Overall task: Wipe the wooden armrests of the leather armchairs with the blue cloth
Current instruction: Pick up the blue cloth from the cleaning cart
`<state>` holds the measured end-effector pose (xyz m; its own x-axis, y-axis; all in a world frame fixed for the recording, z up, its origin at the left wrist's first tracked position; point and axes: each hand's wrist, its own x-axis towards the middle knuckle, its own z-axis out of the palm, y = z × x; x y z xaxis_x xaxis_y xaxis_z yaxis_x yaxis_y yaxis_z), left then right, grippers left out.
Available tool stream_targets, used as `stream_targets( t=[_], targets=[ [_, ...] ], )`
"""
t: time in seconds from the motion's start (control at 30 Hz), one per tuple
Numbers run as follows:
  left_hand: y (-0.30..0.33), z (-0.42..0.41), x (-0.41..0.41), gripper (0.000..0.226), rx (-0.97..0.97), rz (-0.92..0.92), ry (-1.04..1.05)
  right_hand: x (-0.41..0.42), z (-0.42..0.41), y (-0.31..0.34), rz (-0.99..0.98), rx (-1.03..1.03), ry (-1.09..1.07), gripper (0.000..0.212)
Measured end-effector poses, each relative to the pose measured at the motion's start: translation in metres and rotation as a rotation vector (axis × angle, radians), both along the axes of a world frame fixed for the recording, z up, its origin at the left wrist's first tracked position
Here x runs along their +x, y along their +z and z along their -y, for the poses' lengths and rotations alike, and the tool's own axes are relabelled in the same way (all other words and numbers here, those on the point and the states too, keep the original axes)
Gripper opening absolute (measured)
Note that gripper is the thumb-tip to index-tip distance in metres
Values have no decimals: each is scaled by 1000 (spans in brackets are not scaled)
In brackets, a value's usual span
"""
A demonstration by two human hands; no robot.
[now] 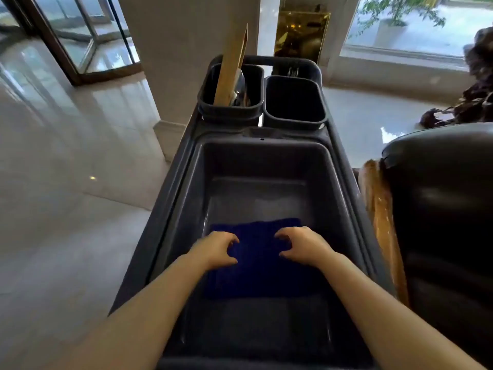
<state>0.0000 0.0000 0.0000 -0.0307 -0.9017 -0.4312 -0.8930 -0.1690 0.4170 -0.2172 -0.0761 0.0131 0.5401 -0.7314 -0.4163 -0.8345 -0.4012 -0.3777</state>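
A folded blue cloth (260, 260) lies flat on the bottom of the large grey tub (186, 188) of a cleaning cart. My left hand (217, 249) is over the cloth's left part, fingers curled downward onto it. My right hand (301, 245) is over its right part, fingers curled the same way. Whether either hand grips the cloth or only touches it is unclear. To the right stands a dark leather armchair (448, 209) with a carved wooden armrest (381, 217) next to the cart.
Two smaller dark bins (293, 102) sit at the cart's far end; the left one holds a wooden handle (232, 68). A white pillar (170, 76) rises behind the cart. Glossy marble floor (66, 182) spreads left. A dark carved sculpture (477, 84) stands at far right.
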Motion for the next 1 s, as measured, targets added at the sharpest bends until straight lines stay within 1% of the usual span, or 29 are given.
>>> stream_targets(
  t=[0.17, 0.23, 0.3, 0.4, 0.47, 0.53, 0.6, 0.73, 0.8, 0.9, 1.0],
  targets=[
    [-29, 5, -6, 49, -5, -46, 93, -1, 2, -32, -26, -87, -36, 50],
    [-42, 5, -8, 53, -6, -85, 123, -6, 0, -44, -41, -97, -59, 49],
    [-54, 1, -10, 54, -57, -54, 128, -12, -6, -55, -51, -103, -71, 48],
    [-68, -5, -14, 45, -186, 8, 149, -18, -17, -69, -14, -161, -81, 43],
    [-70, -6, -16, 37, -217, 8, 176, -18, -20, -73, 13, -191, -107, 39],
    [-68, -4, -17, 28, -208, -12, 206, -18, -20, -75, 28, -191, -134, 35],
    [-63, -3, -15, 20, -152, -48, 253, -18, -18, -74, 41, -145, -168, 30],
    [-52, 3, 0, 16, -25, -150, 303, -17, -7, -67, 101, -5, -282, 24],
    [-40, 8, 6, 16, -30, -174, 308, -18, -5, -58, 151, 15, -340, 21],
    [-13, 14, 12, 15, -67, -208, 312, -19, 0, -40, 230, -49, -340, 18],
    [22, 22, 19, 15, -106, -242, 265, -21, 2, -14, 321, -14, -399, 17]
  ],
)
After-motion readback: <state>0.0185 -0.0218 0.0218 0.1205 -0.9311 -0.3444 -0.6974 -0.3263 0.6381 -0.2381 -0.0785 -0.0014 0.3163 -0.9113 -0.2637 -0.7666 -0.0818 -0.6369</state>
